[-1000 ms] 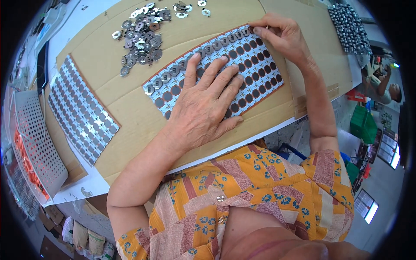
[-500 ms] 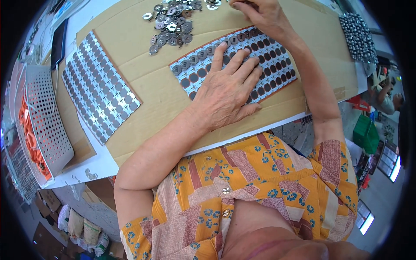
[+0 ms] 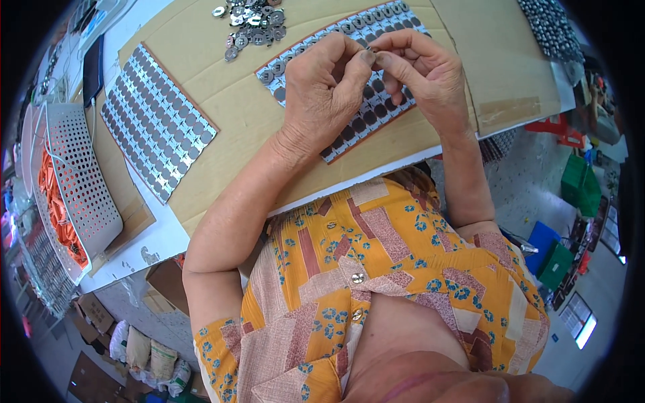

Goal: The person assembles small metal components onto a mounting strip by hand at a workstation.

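My left hand [image 3: 321, 91] and my right hand [image 3: 430, 79] meet fingertip to fingertip, each in a pinch. Between them shows a dark speck of something too small to name. Both hands hover over a red-edged panel [image 3: 366, 119] with rows of dark round spots on a silvery face. Along its far edge sits a row of round grey metal pieces [image 3: 347, 27], like small buttons; my hands cover its middle part. Beyond the panel, to the left, lies a loose pile of similar shiny metal pieces [image 3: 257, 32].
A second panel [image 3: 158, 124] with grey round spots lies at the left on the cardboard [image 3: 235, 127]. A perforated white basket [image 3: 87, 181] holding orange items [image 3: 59, 208] and a phone [image 3: 93, 70] are farther left. A bagged bundle of dark beads [image 3: 547, 33] rests at the far right.
My left hand has lifted off the panel and closed into a pinch. My right hand has come back from the far edge to meet it. The view has shifted slightly.
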Demonstrator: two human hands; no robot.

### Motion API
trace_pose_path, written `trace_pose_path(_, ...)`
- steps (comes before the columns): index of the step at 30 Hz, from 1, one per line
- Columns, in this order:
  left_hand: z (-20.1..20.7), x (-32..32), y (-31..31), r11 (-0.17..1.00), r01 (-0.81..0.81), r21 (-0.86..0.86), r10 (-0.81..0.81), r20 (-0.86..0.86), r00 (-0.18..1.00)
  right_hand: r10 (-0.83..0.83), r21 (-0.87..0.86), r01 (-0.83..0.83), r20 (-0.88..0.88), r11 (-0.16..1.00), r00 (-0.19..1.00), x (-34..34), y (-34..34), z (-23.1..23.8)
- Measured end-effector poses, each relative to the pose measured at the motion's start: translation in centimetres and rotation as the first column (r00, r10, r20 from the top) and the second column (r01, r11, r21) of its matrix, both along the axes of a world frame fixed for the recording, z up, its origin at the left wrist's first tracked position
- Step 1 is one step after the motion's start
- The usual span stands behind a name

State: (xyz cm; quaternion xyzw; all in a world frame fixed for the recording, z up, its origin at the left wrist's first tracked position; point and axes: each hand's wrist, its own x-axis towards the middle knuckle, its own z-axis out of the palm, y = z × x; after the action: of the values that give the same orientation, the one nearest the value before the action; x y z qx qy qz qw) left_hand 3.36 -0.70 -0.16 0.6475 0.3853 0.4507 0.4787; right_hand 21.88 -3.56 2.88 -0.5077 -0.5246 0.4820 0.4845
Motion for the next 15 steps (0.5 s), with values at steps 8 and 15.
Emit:
trace_pose_path(8, 2.0, -4.3, -0.5, 0.985, 0.149, 0.083, -0.118, -0.296, 0.948, 0.184, 0.016, -0.19, 0.177, 0.982, 0.967, -1.4, -0.5, 0.1)
trace_pose_path(15, 1.5, -9.8, -6.7, 0.663, 0.541, 0.518, 0.039, -0.746, 0.665, 0.207, -0.113, -0.191, 0.158, 0.975, 0.965, -6.2, -0.3, -1.0)
